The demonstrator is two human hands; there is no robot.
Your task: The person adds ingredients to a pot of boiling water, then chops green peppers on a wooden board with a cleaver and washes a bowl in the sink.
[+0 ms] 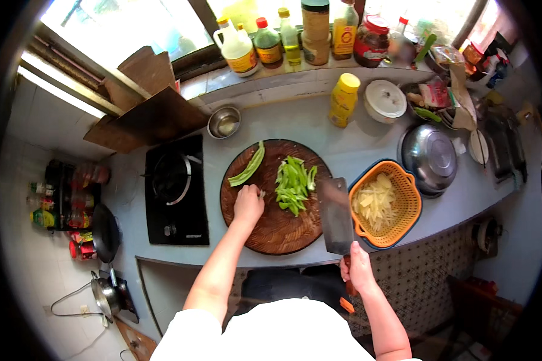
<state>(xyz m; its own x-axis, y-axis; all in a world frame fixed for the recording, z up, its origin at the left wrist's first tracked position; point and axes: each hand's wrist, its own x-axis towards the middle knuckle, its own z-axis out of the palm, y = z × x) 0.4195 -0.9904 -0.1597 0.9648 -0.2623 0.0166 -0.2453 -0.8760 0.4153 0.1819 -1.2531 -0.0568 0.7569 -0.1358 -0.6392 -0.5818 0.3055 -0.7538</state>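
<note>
A round wooden chopping board [271, 237] lies on the counter before me. Sliced green pepper [294, 182] is heaped on it right of centre, and a pepper half [249, 168] lies at its upper left with the pale inner side showing. My left hand [248, 204] is down on the board just below that half, fingers bent. A small pale bit shows by its fingertips; whether they grip it is unclear. My right hand [357, 267] grips the wooden handle of a cleaver [336, 216]. The broad blade is over the board's right edge, beside an orange basket [410, 205] of pale shredded vegetable [376, 203].
Left of the board is a black gas hob [176, 230]; a small metal bowl [224, 122] sits behind. A yellow bottle [344, 100], a lidded white bowl [385, 101] and an upturned steel basin [429, 155] stand at the back right. Several bottles line the window sill [271, 85].
</note>
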